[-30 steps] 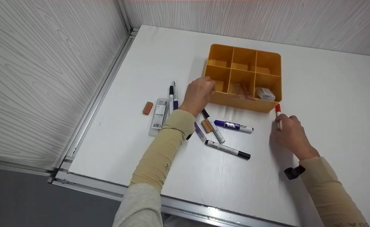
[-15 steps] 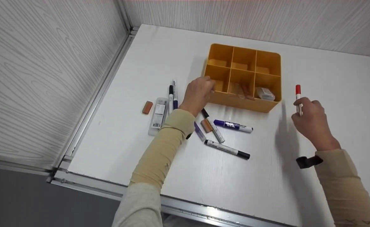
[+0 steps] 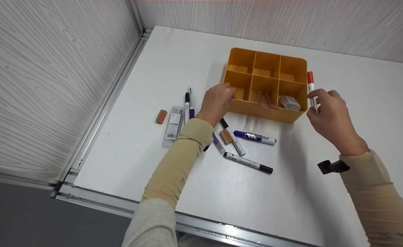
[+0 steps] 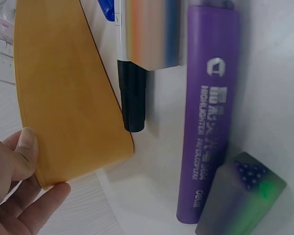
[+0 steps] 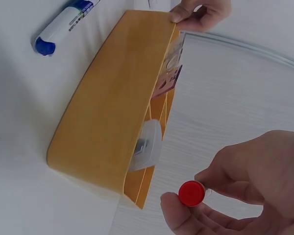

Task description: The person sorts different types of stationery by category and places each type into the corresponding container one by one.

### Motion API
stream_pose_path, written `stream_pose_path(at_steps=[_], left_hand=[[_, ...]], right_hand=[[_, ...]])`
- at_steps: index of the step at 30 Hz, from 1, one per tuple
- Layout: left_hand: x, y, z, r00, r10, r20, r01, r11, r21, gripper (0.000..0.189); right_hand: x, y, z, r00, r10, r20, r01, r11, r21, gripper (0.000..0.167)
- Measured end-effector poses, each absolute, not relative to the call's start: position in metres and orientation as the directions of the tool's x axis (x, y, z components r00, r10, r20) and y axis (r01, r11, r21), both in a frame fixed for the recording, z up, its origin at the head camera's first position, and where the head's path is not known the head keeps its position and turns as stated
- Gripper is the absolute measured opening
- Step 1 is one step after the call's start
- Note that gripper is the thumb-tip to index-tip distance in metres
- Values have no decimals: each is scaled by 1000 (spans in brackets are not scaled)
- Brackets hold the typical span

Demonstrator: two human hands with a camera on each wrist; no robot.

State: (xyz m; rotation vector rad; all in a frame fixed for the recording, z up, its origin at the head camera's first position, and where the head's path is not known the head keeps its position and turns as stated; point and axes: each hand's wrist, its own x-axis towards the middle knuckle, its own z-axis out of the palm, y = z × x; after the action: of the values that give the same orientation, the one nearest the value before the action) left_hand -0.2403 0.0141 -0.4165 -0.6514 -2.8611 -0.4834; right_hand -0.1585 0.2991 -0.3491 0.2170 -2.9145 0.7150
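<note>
My left hand (image 3: 217, 103) grips the front left corner of an orange organizer box (image 3: 261, 111) with six compartments; thumb and fingers pinch its wall in the left wrist view. In my right hand (image 3: 333, 118) a red-capped marker (image 3: 310, 78) is pinched, cap pointing away, beside the box's right side and above the table. The right wrist view shows its red cap (image 5: 191, 193) end-on. Clear plastic rulers (image 3: 265, 99) stand in the front middle compartment. A small clear case (image 3: 290, 102) with a white label sits in the front right one.
Before the box lie a blue marker (image 3: 254, 137), a black-capped marker (image 3: 248, 162), an eraser (image 3: 226, 137) and a purple highlighter (image 4: 208, 117). Further left are a long clear case (image 3: 173, 127), another eraser (image 3: 161, 117) and two upright-lying markers (image 3: 187, 103).
My right hand has lifted the red-capped marker from the table near the box's front right corner, swung it right, then brought it back left beside the box. The left hand stays put.
</note>
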Motion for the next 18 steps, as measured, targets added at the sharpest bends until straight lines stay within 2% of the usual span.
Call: stream_pose_path(at_steps=[9, 18], left_hand=[[-239, 15, -415, -894, 390, 219, 441, 852, 282, 11], [-239, 16, -416, -898, 378, 223, 431, 858, 280, 11]], right_hand=[[-167, 269, -347, -971, -172, 165, -231, 855, -464, 28], [-182, 238, -350, -922, -300, 246, -382, 810, -445, 25]])
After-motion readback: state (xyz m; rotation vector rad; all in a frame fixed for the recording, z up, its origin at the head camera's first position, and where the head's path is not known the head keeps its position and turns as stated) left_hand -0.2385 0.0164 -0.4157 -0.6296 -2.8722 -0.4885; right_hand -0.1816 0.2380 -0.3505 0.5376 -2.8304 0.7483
